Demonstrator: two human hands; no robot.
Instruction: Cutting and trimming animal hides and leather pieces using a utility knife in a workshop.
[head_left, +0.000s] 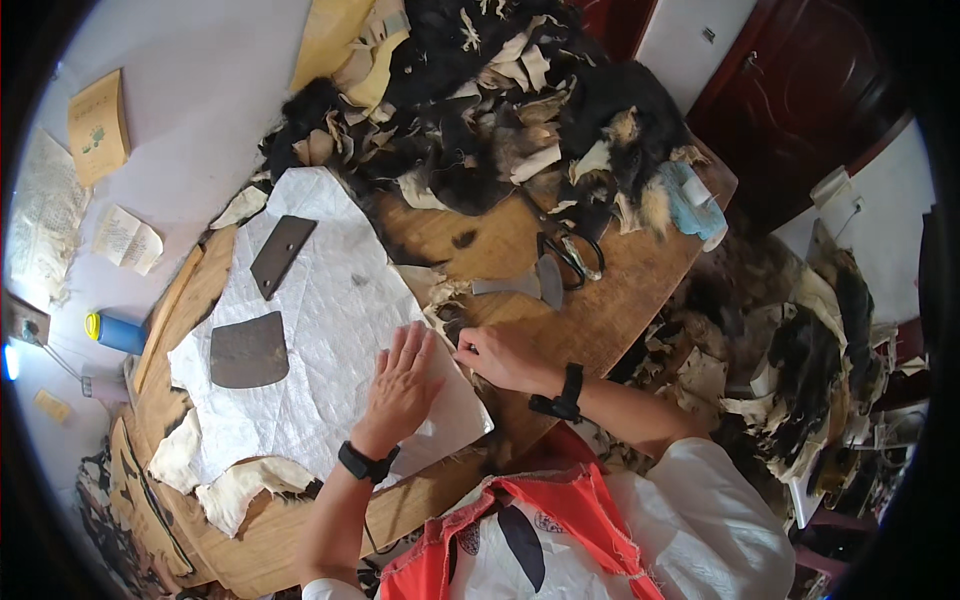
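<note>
A white woven plastic sheet (335, 330) lies spread over pale hide (230, 495), whose edges stick out at the front left. My left hand (405, 385) rests flat on the sheet near its right edge, fingers stretched out. Just right of that edge, my right hand (498, 358) is closed with the fingers curled in; what it grips, if anything, is hidden. Two dark flat plates lie on the sheet, a squarish one (248, 350) and a longer slanted one (283, 257). Beyond my right hand are a broad-bladed knife (542, 283) and black-handled scissors (575, 262).
Black and tan fur scraps (480, 140) are heaped across the far end of the wooden table (620, 300). More hide pieces (790, 370) pile up to the right, beyond the table edge. A blue bottle with a yellow cap (118, 332) stands by the left wall.
</note>
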